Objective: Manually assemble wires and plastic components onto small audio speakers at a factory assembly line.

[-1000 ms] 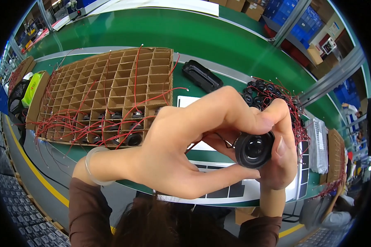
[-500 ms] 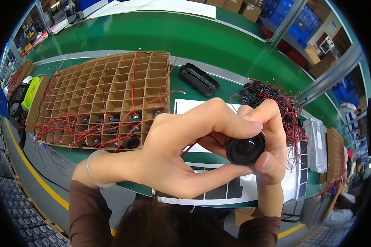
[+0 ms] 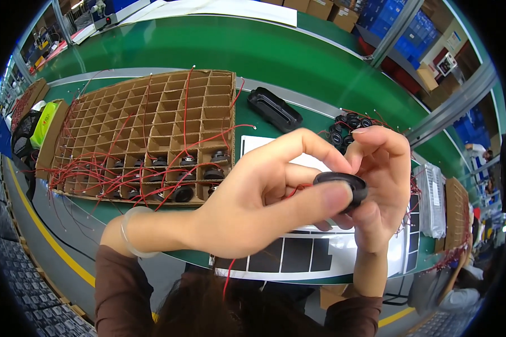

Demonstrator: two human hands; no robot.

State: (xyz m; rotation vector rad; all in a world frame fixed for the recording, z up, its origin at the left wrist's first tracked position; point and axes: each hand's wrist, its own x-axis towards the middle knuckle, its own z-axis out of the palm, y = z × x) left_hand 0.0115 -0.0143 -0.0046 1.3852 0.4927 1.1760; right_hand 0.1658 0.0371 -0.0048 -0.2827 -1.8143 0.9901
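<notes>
A small round black speaker point(image 3: 351, 180) is tilted edge-on between my two hands, in front of the white sheet. My left hand point(image 3: 247, 208) pinches it, thumb across its near side and fingers behind. At its right edge, the thumb of my right hand point(image 3: 389, 188) touches it from below, with the index finger curled above. A red wire point(image 3: 305, 186) runs from the speaker into my left palm, and a length of red wire hangs below that hand. The speaker's front is mostly turned out of sight.
A cardboard divider box point(image 3: 168, 106) at the left has speakers with red wires in its near cells. Beyond my hands lie a black plastic tray point(image 3: 274, 109) and a pile of speakers point(image 3: 351, 122). A white sheet with black rectangles point(image 3: 289, 255) covers the green bench near me.
The speaker has turned from facing up to nearly edge-on. My left thumb has moved onto it, while my right fingers have loosened and lifted away from its top edge.
</notes>
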